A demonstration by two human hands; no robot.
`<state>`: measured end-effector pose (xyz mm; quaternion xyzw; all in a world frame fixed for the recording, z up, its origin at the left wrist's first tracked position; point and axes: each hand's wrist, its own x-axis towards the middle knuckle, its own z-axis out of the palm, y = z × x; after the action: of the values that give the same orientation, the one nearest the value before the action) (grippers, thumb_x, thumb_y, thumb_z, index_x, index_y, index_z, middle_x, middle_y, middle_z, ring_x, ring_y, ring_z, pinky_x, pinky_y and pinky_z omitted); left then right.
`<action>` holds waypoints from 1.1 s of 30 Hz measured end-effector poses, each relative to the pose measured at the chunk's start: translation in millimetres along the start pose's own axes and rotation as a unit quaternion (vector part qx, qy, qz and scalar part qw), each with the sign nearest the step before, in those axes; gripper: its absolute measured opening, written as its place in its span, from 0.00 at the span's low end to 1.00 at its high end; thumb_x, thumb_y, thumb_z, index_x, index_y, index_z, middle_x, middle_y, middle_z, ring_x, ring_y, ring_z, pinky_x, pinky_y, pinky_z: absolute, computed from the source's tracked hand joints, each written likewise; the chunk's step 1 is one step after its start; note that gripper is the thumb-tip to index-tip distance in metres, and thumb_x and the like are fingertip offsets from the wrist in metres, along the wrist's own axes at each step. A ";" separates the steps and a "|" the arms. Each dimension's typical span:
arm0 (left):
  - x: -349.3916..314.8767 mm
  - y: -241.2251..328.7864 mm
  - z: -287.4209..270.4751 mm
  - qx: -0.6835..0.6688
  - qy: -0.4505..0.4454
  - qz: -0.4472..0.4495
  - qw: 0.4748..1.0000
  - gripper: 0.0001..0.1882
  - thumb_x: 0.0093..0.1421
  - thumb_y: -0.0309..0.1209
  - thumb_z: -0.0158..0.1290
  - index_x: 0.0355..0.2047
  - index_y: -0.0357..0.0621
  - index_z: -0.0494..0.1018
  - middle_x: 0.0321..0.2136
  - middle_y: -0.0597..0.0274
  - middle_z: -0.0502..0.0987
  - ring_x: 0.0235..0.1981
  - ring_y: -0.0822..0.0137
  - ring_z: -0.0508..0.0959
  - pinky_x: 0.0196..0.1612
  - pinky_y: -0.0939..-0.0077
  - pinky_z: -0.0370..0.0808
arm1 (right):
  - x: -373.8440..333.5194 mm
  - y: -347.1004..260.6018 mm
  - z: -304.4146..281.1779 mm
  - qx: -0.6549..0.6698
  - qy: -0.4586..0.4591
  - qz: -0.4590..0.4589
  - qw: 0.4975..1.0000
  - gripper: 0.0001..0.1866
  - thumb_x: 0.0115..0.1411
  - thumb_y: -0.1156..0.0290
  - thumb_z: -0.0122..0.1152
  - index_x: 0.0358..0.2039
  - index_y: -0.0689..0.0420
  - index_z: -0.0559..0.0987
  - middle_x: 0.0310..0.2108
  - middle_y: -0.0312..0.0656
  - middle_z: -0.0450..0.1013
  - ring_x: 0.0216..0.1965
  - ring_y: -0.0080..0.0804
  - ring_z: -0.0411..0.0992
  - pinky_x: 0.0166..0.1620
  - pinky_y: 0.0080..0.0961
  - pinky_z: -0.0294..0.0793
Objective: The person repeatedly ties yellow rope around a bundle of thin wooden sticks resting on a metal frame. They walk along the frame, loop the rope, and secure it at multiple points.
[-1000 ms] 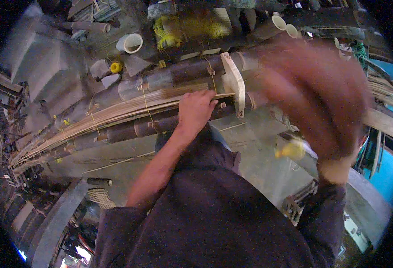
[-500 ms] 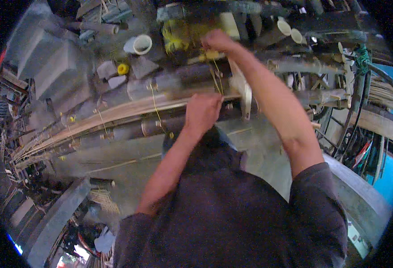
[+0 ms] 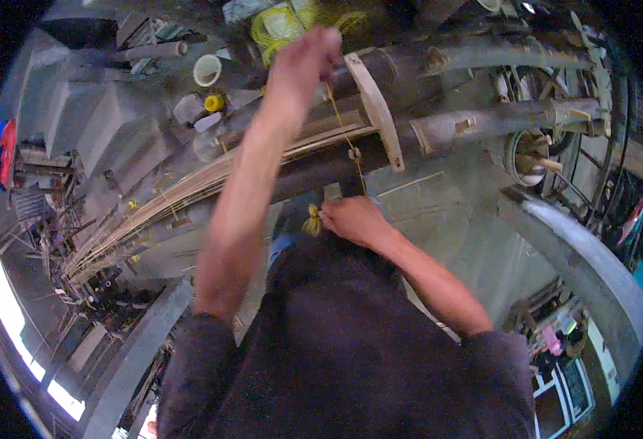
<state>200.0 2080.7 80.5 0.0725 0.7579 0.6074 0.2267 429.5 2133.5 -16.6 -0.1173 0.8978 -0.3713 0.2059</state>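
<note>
A yellow string (image 3: 341,117) runs taut across a long bundle of thin wooden or bamboo strips (image 3: 219,170). At its far end my left hand (image 3: 303,62) is raised, somewhat blurred, its fingers closed about the string. Close to my body, my right hand (image 3: 358,219) is closed on a small yellow hank of string (image 3: 312,221); the string drops toward this hand. The strips end at a flat pale wooden bar (image 3: 376,110), which stands crosswise just right of the string. Thick round poles (image 3: 299,179) lie under and alongside the strips.
A heap of yellow string (image 3: 281,25) lies beyond my left hand. A white cup (image 3: 207,70) and a yellow roll (image 3: 214,102) sit at the far left, by grey stepped blocks (image 3: 109,110). A bucket (image 3: 523,157) stands right; a grey beam (image 3: 577,256) lies near right.
My hands have swapped places: the left has gone from near the strips to the far side, and the right has come back near my body. The view has shifted.
</note>
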 end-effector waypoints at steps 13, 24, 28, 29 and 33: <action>52.9 -69.3 -149.7 -0.318 0.044 -0.126 0.939 0.11 0.63 0.38 0.49 0.41 0.46 0.71 0.36 0.65 0.76 0.40 0.68 0.77 0.43 0.68 0.74 | -62.2 -192.1 -124.6 0.198 0.076 -0.375 0.902 0.25 0.49 0.60 0.58 0.49 0.55 0.73 0.47 0.46 0.71 0.48 0.44 0.70 0.51 0.38 0.69; -89.7 -114.1 -339.2 0.151 0.056 0.113 0.980 0.18 0.62 0.41 0.51 0.49 0.44 0.74 0.44 0.58 0.79 0.44 0.60 0.79 0.48 0.69 0.73 | 41.8 -242.3 96.7 0.600 -0.051 0.071 0.795 0.32 0.58 0.68 0.58 0.62 0.56 0.60 0.43 0.44 0.74 0.44 0.41 0.74 0.48 0.37 0.73; -147.9 -135.7 -379.8 0.187 0.104 0.112 0.970 0.17 0.62 0.39 0.50 0.47 0.45 0.74 0.40 0.52 0.80 0.42 0.56 0.80 0.46 0.65 0.74 | 121.5 -226.0 190.6 0.588 0.103 0.212 0.773 0.22 0.59 0.69 0.59 0.53 0.60 0.70 0.37 0.41 0.77 0.35 0.35 0.76 0.42 0.33 0.75; -165.7 -132.8 -374.0 0.224 0.074 0.100 0.967 0.16 0.63 0.39 0.49 0.47 0.46 0.74 0.41 0.53 0.80 0.43 0.55 0.80 0.47 0.64 0.74 | 126.4 -223.6 190.4 0.476 0.076 0.141 0.864 0.17 0.59 0.70 0.58 0.48 0.60 0.73 0.37 0.41 0.77 0.34 0.35 0.76 0.41 0.32 0.74; -222.4 -161.2 -349.4 0.346 0.038 0.137 0.927 0.13 0.61 0.36 0.48 0.40 0.43 0.75 0.35 0.49 0.78 0.38 0.50 0.78 0.41 0.55 0.73 | 130.2 -327.8 16.8 0.021 0.072 0.025 0.997 0.06 0.56 0.81 0.57 0.32 0.59 0.81 0.34 0.43 0.78 0.36 0.36 0.76 0.42 0.30 0.73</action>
<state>273.0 1644.2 39.3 0.2263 0.9117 0.3350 0.0730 340.5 1847.3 170.2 -0.0634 0.9050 -0.3921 0.1526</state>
